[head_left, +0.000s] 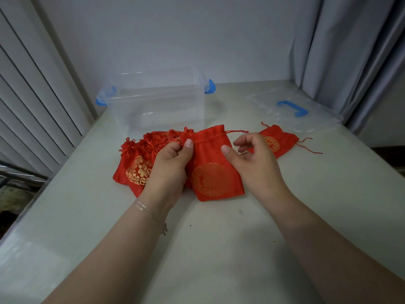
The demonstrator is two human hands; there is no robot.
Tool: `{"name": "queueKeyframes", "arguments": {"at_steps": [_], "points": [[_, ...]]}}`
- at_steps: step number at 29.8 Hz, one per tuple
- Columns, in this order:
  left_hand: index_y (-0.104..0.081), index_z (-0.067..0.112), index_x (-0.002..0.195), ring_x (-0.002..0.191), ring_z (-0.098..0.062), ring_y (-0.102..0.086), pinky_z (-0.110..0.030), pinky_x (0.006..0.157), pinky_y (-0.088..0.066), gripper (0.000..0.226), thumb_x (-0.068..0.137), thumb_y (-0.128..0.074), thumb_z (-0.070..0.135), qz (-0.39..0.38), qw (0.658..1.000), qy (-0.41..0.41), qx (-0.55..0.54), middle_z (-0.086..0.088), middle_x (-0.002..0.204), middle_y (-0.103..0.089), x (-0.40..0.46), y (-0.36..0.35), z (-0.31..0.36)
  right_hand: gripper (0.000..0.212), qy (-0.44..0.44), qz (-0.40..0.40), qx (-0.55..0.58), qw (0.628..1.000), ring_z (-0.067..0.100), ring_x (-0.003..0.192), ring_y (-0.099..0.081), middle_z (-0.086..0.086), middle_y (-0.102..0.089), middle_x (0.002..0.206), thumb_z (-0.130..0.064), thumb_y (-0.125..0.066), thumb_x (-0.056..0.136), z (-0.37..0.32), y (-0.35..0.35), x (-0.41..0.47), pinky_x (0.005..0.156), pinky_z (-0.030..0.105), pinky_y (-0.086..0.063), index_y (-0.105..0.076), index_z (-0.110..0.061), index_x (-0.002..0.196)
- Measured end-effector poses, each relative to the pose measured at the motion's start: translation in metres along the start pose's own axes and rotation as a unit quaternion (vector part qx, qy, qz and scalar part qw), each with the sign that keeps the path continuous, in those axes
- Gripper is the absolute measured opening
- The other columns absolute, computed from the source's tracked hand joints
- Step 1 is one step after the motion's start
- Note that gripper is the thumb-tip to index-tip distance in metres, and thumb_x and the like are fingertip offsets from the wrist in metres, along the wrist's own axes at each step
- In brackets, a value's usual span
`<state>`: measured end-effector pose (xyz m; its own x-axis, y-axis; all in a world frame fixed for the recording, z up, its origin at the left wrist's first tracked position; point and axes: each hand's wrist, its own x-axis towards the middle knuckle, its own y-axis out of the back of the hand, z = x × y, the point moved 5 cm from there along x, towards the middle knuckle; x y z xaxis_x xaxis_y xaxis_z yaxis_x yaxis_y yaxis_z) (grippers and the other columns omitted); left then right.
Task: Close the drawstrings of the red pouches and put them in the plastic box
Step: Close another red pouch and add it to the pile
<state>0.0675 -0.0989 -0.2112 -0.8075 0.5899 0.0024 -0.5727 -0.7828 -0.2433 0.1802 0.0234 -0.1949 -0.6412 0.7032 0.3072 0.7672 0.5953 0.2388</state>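
Count, left to right: one heap of red pouches (140, 156), exact number not readable because they overlap (one flat face with a gold medallion shows at the left, plus a tangle of knotted red cords along the top). One middle pouch (215, 170) lies in front, overlapping the heap's right edge. One separate pouch (277, 143) sits to the right, partly hidden behind the right hand, its loose thin cords trailing on the table (219, 249).

Material: all pouches are shiny satin-like fabric, roughly rectangular, with gathered necks and round gold printed emblems.

One plastic box (157, 102) stands behind the heap, clear, rectangular, open-topped, with two blue latches, one at each end. No pouch is visible inside it. One clear lid (293, 110) with a single blue handle lies flat at far right, well apart from the box.

Left hand (171, 165): fingers curled, thumb and fingers pinching a cord or the fabric at the upper left corner of the middle pouch; a thin bracelet (149, 212) circles the wrist.

Right hand (252, 156): half open, fingers loosely bent, hovering just right of the middle pouch's neck. A red drawstring (236, 132) runs from the neck toward the fingertips; contact cannot be confirmed.

Table surface: pale, smooth, slightly scuffed.
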Motion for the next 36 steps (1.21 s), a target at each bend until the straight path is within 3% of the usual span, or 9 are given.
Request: {"name": "queueKeyframes", "arguments": {"at_steps": [4, 6, 9, 13, 19, 25, 30, 33, 36], "points": [[-0.059, 0.008, 0.084, 0.075, -0.021, -0.065, -0.035, 0.073, -0.057, 0.019, 0.095, -0.052, 0.022, -0.026, 1.000, -0.013, -0.008, -0.016, 0.085, -0.065, 0.000, -0.002, -0.001, 0.048, -0.033, -0.078, -0.023, 0.996, 0.021, 0.061, -0.048, 0.019, -0.055, 0.069, -0.043, -0.058, 0.088, 0.004, -0.006, 0.000, 0.061, 0.032, -0.041, -0.059, 0.004, 0.077], [-0.062, 0.008, 0.089, 0.081, -0.023, -0.068, -0.036, 0.076, -0.057, 0.018, 0.094, -0.053, 0.022, -0.045, 0.999, -0.002, -0.009, -0.017, 0.090, -0.069, 0.000, -0.004, -0.004, 0.046, -0.063, -0.086, 0.073, 0.992, 0.023, 0.069, -0.059, 0.024, -0.064, 0.078, -0.042, -0.058, 0.087, 0.004, -0.011, -0.003, 0.067, 0.038, -0.049, -0.065, 0.003, 0.083], [-0.065, 0.006, 0.101, 0.090, -0.026, -0.070, -0.037, 0.081, -0.057, 0.019, 0.094, -0.055, 0.020, -0.060, 0.998, 0.014, -0.018, -0.018, 0.097, -0.071, -0.002, -0.008, -0.005, 0.035, -0.117, -0.048, 0.216, 0.968, 0.027, 0.095, -0.068, 0.014, -0.072, 0.097, -0.040, -0.063, 0.080, 0.007, -0.011, -0.004, 0.090, 0.045, -0.053, -0.072, -0.009, 0.095], [-0.063, 0.013, 0.116, 0.096, -0.027, -0.067, -0.042, 0.089, -0.054, 0.023, 0.095, -0.053, 0.014, -0.059, 0.998, 0.021, -0.026, -0.017, 0.106, -0.069, -0.003, -0.008, -0.002, 0.021, -0.157, -0.026, 0.319, 0.934, 0.014, 0.082, -0.069, 0.001, -0.073, 0.089, -0.029, -0.060, 0.088, 0.009, -0.007, -0.003, 0.081, 0.035, -0.057, -0.071, -0.014, 0.099], [-0.062, 0.012, 0.109, 0.094, -0.019, -0.065, -0.037, 0.093, -0.052, 0.031, 0.101, -0.039, 0.030, -0.040, 0.989, 0.039, -0.138, -0.007, 0.099, -0.069, 0.001, -0.007, -0.001, 0.016, -0.184, -0.007, 0.388, 0.903, 0.009, 0.070, -0.064, -0.005, -0.068, 0.077, -0.021, -0.056, 0.092, 0.014, -0.007, 0.001, 0.071, 0.026, -0.053, -0.067, -0.014, 0.100], [-0.064, 0.011, 0.102, 0.091, -0.018, -0.069, -0.028, 0.079, -0.058, 0.035, 0.102, -0.034, 0.030, -0.030, 0.967, 0.059, -0.247, -0.006, 0.097, -0.072, 0.008, 0.002, 0.001, 0.026, -0.182, 0.034, 0.436, 0.881, 0.009, 0.067, -0.065, 0.000, -0.065, 0.077, -0.030, -0.047, 0.097, 0.021, -0.003, 0.004, 0.066, 0.022, -0.055, -0.066, -0.013, 0.096], [-0.061, 0.007, 0.109, 0.093, -0.021, -0.071, -0.029, 0.080, -0.058, 0.042, 0.104, -0.027, 0.032, -0.012, 0.995, 0.038, -0.096, -0.010, 0.102, -0.072, 0.007, 0.001, 0.000, 0.026, -0.160, 0.089, 0.497, 0.848, 0.014, 0.081, -0.068, 0.007, -0.067, 0.095, -0.030, -0.048, 0.097, 0.025, 0.011, 0.011, 0.079, 0.027, -0.055, -0.065, -0.012, 0.103], [-0.057, 0.008, 0.085, 0.078, -0.024, -0.072, -0.032, 0.071, -0.058, 0.043, 0.104, -0.029, 0.034, 0.029, 0.999, 0.003, 0.025, -0.012, 0.090, -0.073, 0.004, 0.002, 0.001, 0.028, -0.141, 0.100, 0.527, 0.832, 0.019, 0.091, -0.069, 0.007, -0.070, 0.099, -0.031, -0.045, 0.098, 0.026, 0.022, 0.017, 0.088, 0.033, -0.053, -0.063, -0.011, 0.102], [-0.040, 0.012, 0.068, 0.074, -0.024, -0.072, -0.032, 0.068, -0.058, 0.043, 0.104, -0.029, 0.033, 0.029, 0.999, -0.008, 0.037, -0.010, 0.079, -0.073, 0.006, 0.001, 0.001, 0.030, -0.124, 0.109, 0.544, 0.823, 0.021, 0.092, -0.070, 0.005, -0.072, 0.088, -0.034, -0.039, 0.100, 0.025, 0.033, 0.024, 0.081, 0.032, -0.054, -0.058, -0.013, 0.090]]}}
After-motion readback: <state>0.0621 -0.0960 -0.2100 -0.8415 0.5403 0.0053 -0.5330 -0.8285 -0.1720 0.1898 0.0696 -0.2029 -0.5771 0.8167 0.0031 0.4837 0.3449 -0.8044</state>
